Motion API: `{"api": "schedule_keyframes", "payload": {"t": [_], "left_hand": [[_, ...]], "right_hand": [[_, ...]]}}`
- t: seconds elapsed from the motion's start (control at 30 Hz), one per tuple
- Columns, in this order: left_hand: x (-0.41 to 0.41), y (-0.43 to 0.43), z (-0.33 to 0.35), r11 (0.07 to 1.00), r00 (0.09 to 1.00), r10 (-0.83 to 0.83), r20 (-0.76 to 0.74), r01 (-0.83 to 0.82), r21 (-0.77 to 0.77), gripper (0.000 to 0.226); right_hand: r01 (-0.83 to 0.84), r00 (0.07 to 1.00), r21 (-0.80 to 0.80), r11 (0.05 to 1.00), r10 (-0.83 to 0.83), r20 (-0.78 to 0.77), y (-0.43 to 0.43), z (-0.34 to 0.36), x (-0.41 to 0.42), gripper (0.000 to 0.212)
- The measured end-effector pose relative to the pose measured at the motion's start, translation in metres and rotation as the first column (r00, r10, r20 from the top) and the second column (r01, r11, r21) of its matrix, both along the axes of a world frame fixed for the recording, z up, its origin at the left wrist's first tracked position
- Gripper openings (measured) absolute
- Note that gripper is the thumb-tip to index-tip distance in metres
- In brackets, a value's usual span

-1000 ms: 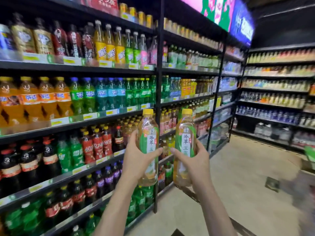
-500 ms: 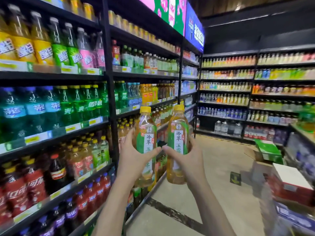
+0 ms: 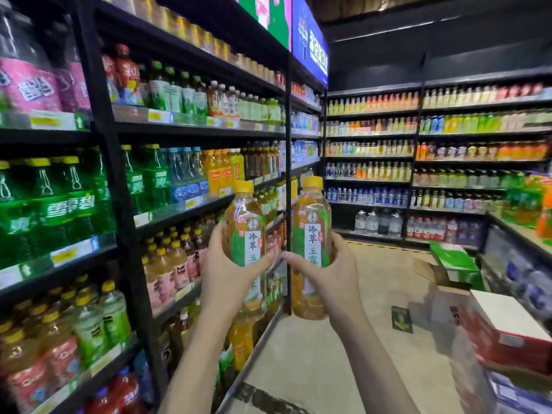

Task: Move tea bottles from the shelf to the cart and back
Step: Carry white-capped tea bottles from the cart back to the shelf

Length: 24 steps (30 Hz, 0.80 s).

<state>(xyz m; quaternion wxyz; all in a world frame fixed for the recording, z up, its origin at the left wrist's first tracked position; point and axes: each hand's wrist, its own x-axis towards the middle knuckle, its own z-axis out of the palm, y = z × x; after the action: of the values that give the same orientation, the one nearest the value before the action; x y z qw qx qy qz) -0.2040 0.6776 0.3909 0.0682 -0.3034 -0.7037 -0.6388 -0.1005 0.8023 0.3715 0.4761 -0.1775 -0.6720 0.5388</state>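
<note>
I hold two tea bottles upright in front of me, each with a yellow cap, amber liquid and a green-and-white label. My left hand [image 3: 227, 282] grips the left tea bottle [image 3: 245, 234] round its middle. My right hand [image 3: 328, 279] grips the right tea bottle [image 3: 312, 231] from the right side, thumb across the label. The two bottles stand side by side, a small gap apart. The black drink shelf [image 3: 191, 210] runs along my left, its rows full of bottles. No cart is plainly in view.
More stocked shelves [image 3: 418, 162] line the far wall. Stacked boxes [image 3: 504, 333] and a green carton [image 3: 454, 258] stand at the right. Beige floor [image 3: 313, 369] stretches ahead between the shelf and the boxes.
The view has swung to the right along the aisle; the far shelves and boxes at right came into sight. Both hands keep holding their bottles at about the same height.
</note>
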Motion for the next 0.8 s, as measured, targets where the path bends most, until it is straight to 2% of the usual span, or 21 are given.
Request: {"api": "schedule_keyframes", "payload": {"t": [0.3, 0.43, 0.57, 0.73, 0.8], "left_hand": [[-0.067, 0.131, -0.014, 0.993, 0.993, 0.114, 0.025, -0.115, 0.035, 0.108], [-0.093, 0.195, -0.009, 0.987, 0.987, 0.154, 0.038, -0.156, 0.036, 0.108], [-0.116, 0.252, -0.01, 0.981, 0.982, 0.183, 0.053, -0.186, 0.06, 0.106], [-0.147, 0.303, -0.007, 0.975, 0.975, 0.218, 0.051, -0.22, 0.036, 0.104], [-0.161, 0.323, -0.006, 0.973, 0.972, 0.229, 0.047, -0.23, 0.022, 0.101]], "right_hand": [[-0.026, 1.0, -0.052, 0.998, 0.027, 0.013, 0.136, -0.02, -0.066, 0.087], [-0.072, 0.997, -0.072, 0.995, 0.074, 0.027, 0.206, -0.019, -0.098, 0.083], [-0.114, 0.992, -0.06, 0.992, 0.117, 0.039, 0.27, -0.017, -0.132, 0.09], [-0.162, 0.986, -0.067, 0.985, 0.164, 0.03, 0.325, -0.015, -0.17, 0.084], [-0.167, 0.985, -0.048, 0.985, 0.169, 0.038, 0.343, -0.013, -0.185, 0.089]]}}
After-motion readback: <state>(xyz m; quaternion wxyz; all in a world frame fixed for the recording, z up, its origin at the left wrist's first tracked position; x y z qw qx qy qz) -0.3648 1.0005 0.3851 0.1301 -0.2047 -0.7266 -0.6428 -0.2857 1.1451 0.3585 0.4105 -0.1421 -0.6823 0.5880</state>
